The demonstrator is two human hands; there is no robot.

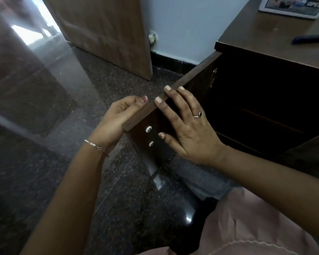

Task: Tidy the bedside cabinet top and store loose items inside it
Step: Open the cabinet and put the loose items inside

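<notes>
The left hand (116,116) grasps the open cabinet door (190,77) from outside, thumb on top. The right hand (188,129) lies flat, fingers straight, against its inside.

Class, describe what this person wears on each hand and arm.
The left hand has chipped red polish on its thumbnail and a thin silver chain bracelet at the wrist. The right hand wears a silver ring with a dark stone. No sleeves show.

Upper right of frame: cabinet top (265,34), brown wood veneer. On it lie a dark blue pen (310,39) at the right edge and a white-bordered printed card (291,8) in the top corner, partly cut off. Lower frame: floor (118,181), dark speckled polished stone.
</notes>
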